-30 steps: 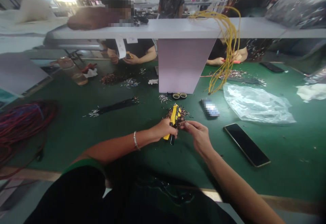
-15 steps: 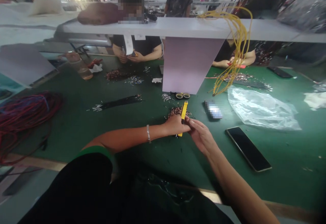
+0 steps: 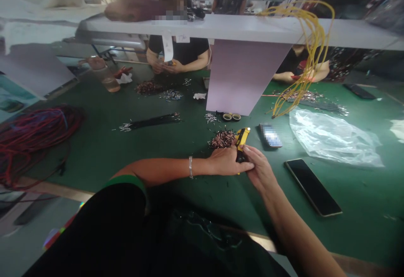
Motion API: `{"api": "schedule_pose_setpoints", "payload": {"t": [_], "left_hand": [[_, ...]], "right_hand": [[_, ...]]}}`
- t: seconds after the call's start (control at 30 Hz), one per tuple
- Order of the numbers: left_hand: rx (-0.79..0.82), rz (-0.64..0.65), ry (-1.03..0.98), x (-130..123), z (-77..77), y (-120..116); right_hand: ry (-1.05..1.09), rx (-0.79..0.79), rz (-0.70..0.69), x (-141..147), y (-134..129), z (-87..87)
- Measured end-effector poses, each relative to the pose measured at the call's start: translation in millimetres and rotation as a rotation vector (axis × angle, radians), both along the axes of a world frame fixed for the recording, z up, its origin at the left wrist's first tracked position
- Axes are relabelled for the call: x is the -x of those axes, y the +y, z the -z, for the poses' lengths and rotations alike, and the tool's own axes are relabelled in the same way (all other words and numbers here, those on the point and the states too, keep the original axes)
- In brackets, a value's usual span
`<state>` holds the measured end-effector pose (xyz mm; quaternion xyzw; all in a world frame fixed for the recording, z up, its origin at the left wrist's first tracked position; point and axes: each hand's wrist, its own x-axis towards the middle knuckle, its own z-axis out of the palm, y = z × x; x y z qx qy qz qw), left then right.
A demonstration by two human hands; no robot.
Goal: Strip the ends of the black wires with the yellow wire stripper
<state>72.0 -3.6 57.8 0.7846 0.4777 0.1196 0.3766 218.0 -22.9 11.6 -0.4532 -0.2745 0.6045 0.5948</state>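
My left hand (image 3: 225, 161) is closed around a yellow and black tool (image 3: 242, 140), whose yellow end points up and away from me. Just right of it, my right hand (image 3: 259, 165) has its fingers pressed together at the tool's side; whatever they pinch is too small to make out. Beyond my left hand lies a pile of short copper-coloured and black pieces (image 3: 222, 138). Small white pieces (image 3: 211, 118) and two tape rolls (image 3: 232, 117) sit behind that pile.
A phone (image 3: 312, 186), a smaller device (image 3: 270, 135) and a clear plastic bag (image 3: 334, 138) lie to the right. Black wires (image 3: 154, 120) and red cable coils (image 3: 38, 138) are on the left. Yellow wires (image 3: 311, 54) hang from the shelf (image 3: 236, 28); people sit across.
The view has shifted slightly, so the table items appear further right. The yellow tool has tilted to the right, and my left hand has turned, with its thumb now stretched towards my right hand.
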Motion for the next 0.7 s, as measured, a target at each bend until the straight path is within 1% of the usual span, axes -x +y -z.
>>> {"api": "schedule_pose_setpoints", "payload": {"t": [0.1,0.17,0.3,0.43,0.6,0.7], "left_hand": [[-0.047,0.001,-0.065,2,-0.4,-5],[-0.093,0.036,-0.093,4,-1.0,-10],[-0.179,0.13,0.002,11,-8.0,-19],[-0.224,0.204,0.07,19,-13.1,-24],[-0.247,0.22,0.14,22,-8.3,-27],[-0.265,0.206,0.136,21,-7.0,-29]], "right_hand": [[0.01,-0.011,0.01,-4,1,-0.8],[0.01,-0.017,0.016,-7,1,-1.9],[0.032,0.002,0.041,-9,0,-5.4],[0.043,0.02,0.016,-6,-1,-7.9],[0.06,0.044,-0.053,0,-3,-11.5],[0.07,0.042,-0.091,2,-4,-13.0]]}}
